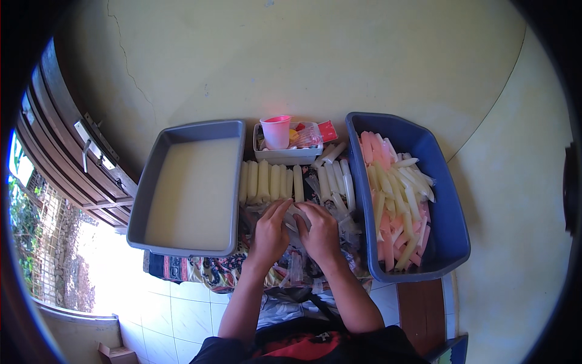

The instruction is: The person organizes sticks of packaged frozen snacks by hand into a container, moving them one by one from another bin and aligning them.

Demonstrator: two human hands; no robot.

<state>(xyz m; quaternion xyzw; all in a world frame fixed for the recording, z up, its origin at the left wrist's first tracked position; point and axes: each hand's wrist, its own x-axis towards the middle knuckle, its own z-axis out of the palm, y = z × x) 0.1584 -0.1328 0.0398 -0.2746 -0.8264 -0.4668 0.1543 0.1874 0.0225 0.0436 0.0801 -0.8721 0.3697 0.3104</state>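
Note:
My left hand (270, 235) and my right hand (319, 233) meet over the middle of the table, fingertips close together. Between them is a thin clear plastic bag (295, 222), pinched by the fingers of both hands; its far end is hidden by them. Just beyond stands a row of filled tube bags (274, 181), whitish and tied off, with more tubes (339, 182) to the right. Loose clear plastic bags (296, 267) lie scattered under and around my wrists.
At left stands a grey tub (240, 182) of milky liquid. A blue tub (451, 224) at right holds many pink and whitish tubes. Behind, a white basket (285, 155) carries a pink cup (276, 132) and small packets. A patterned cloth (218, 274) covers the table.

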